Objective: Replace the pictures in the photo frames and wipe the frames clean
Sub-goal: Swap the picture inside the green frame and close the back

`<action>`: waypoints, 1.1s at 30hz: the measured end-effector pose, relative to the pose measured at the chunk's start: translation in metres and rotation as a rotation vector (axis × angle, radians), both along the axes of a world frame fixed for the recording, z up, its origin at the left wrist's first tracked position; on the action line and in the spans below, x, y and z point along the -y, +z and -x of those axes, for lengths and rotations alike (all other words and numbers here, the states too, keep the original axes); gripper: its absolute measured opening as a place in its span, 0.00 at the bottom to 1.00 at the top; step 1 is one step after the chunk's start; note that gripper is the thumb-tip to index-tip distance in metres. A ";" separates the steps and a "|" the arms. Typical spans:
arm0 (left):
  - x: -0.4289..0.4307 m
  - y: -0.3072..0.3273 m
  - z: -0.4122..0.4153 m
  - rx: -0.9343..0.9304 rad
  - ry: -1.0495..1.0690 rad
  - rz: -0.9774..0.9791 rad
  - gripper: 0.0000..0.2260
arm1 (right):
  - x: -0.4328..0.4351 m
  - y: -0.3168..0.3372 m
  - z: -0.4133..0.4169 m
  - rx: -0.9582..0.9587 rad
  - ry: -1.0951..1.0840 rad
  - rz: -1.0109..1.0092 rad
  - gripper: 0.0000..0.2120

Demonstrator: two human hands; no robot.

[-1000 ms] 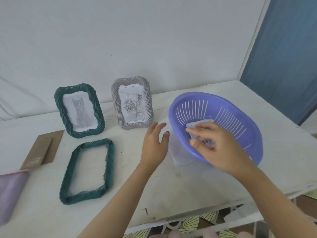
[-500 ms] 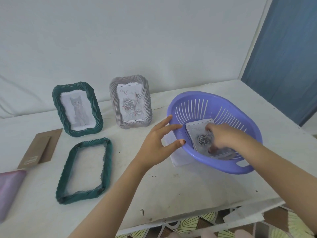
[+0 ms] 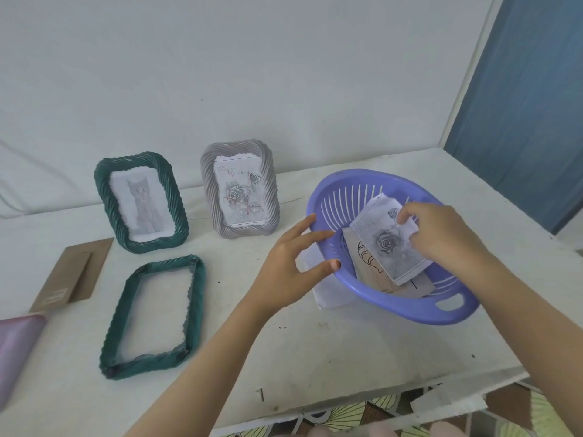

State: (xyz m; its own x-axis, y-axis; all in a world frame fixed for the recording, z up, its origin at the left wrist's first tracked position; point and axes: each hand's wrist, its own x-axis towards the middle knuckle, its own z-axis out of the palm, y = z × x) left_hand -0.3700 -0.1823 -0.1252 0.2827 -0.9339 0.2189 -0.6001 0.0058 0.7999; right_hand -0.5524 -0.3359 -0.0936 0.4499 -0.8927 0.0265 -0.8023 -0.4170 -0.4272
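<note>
A purple slotted basket (image 3: pixel 372 298) stands at the right of the white table and holds several pictures. My right hand (image 3: pixel 441 231) pinches the top one, a rose picture (image 3: pixel 383 244), and tilts it up over the others. My left hand (image 3: pixel 290 266) steadies the basket's left rim with spread fingers. An empty dark green frame (image 3: pixel 198 298) lies flat at the left. Behind it a green frame with a cat picture (image 3: pixel 142 200) and a grey frame with a rose picture (image 3: pixel 241 193) stand upright.
A brown cardboard frame backing (image 3: pixel 72 272) lies at the far left, with a pink cloth-like thing (image 3: pixel 15 342) at the left edge. White paper (image 3: pixel 328 298) sticks out from under the basket. The table's front edge (image 3: pixel 347 414) runs close to me.
My right hand has lifted the rose picture up from the pile in the basket. My left hand moved from beside the basket onto its rim.
</note>
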 end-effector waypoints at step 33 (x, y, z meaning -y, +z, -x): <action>-0.150 -0.003 -0.130 -0.459 0.544 -0.028 0.25 | -0.172 -0.049 -0.183 0.670 0.382 -0.555 0.09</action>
State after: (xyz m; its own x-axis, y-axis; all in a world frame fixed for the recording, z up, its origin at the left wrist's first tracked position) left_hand -0.2396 -0.0325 -0.1278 0.7684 -0.6374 -0.0563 -0.1145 -0.2236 0.9679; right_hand -0.3695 -0.1644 -0.1423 0.7591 -0.6510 0.0015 -0.1696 -0.2000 -0.9650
